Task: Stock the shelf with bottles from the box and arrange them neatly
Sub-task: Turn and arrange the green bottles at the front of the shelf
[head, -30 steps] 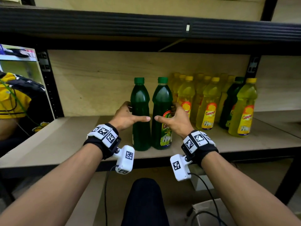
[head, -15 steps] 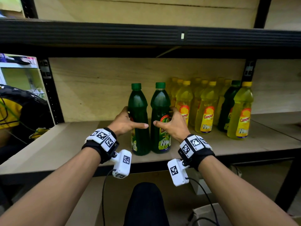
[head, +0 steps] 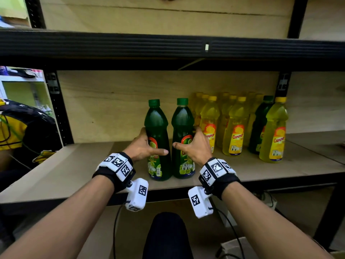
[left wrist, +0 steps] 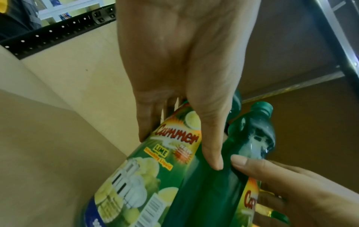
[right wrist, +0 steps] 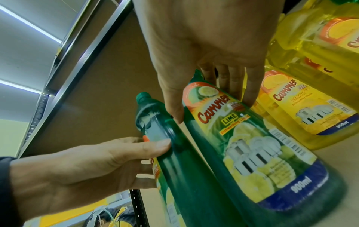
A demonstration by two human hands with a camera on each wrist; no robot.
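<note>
Two green lime bottles stand upright side by side near the front of the wooden shelf (head: pixel 74 169). My left hand (head: pixel 154 142) grips the left green bottle (head: pixel 156 118) at label height, thumb in front and fingers behind. In the left wrist view the left hand (left wrist: pixel 178 147) wraps the left bottle (left wrist: pixel 136 184). My right hand (head: pixel 186 137) grips the right green bottle (head: pixel 182 120) the same way. The right wrist view shows that hand (right wrist: pixel 213 109) round the right bottle (right wrist: pixel 262 161). The two bottles nearly touch.
Rows of yellow lemon bottles (head: pixel 236 128) stand just right of the right hand, one dark green bottle (head: pixel 261 124) among them. The black beam of the upper shelf (head: pixel 130 43) hangs above. Bare board lies to the left. A cardboard box (head: pixel 233 247) sits on the floor below.
Both hands kept their hold. The left bottle has turned so that more of its label faces front, and both bottles stand slightly deeper on the shelf. The head view tilted upward.
</note>
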